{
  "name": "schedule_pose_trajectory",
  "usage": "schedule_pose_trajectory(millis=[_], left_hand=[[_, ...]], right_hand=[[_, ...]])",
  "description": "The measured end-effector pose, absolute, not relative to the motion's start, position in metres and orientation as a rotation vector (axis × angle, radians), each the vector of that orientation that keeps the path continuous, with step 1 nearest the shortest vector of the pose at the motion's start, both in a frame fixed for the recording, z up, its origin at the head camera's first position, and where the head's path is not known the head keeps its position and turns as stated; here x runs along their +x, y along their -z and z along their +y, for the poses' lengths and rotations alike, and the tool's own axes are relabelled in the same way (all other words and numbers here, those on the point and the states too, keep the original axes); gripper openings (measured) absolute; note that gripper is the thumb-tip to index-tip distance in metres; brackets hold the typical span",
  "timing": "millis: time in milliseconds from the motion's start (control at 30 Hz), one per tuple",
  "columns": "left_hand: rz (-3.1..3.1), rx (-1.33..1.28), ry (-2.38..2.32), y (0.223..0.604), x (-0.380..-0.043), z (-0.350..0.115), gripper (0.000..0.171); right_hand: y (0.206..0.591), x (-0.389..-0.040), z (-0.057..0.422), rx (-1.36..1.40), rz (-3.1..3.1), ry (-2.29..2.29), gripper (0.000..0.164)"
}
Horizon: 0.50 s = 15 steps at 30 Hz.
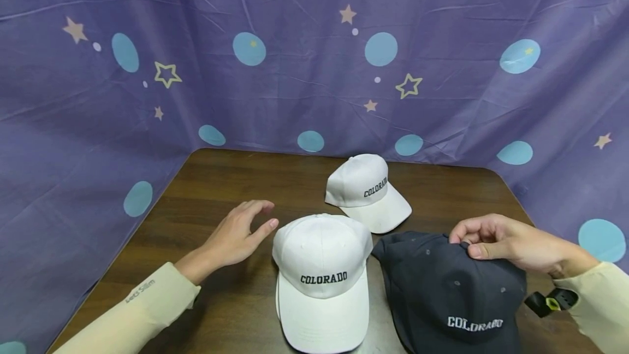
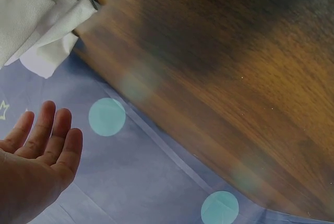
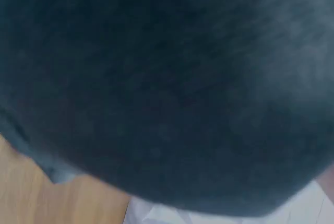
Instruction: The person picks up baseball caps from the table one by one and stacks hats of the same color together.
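My right hand pinches the crown of a dark cap with white COLORADO lettering, thumb and fingers at its top. In the right wrist view the dark cloth of that cap fills most of the picture. To its left sits a white cap with black COLORADO lettering; another brim edge peeks out under its own. My left hand hovers left of this white cap, fingers loosely extended and holding nothing. The left wrist view shows the same hand with relaxed fingers, below folds of white cloth.
Behind the front caps another white cap rests on the brown wooden table, its brim pointing to the lower right. A purple curtain with stars and blue dots hangs around the table's back and sides.
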<state>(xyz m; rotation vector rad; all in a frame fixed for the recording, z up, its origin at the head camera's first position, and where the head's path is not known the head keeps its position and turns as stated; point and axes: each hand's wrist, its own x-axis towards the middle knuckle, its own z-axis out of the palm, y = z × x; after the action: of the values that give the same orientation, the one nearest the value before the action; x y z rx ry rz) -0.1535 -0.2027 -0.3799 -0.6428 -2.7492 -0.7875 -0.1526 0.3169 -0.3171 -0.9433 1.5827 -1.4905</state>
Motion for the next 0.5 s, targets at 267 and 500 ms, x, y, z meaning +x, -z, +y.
schedule_pose_trajectory(millis=[267,500], left_hand=[[-2.739,-0.647,0.778,0.378,-0.153,-0.202,0.048],[-2.741,-0.641,0.778,0.378,-0.152,-0.202,0.048]], right_hand=[[0.327,-0.159,0.327,-0.759,1.913,1.401,0.023],[0.343,-0.162,0.33,-0.91,2.201,1.27,0.018]])
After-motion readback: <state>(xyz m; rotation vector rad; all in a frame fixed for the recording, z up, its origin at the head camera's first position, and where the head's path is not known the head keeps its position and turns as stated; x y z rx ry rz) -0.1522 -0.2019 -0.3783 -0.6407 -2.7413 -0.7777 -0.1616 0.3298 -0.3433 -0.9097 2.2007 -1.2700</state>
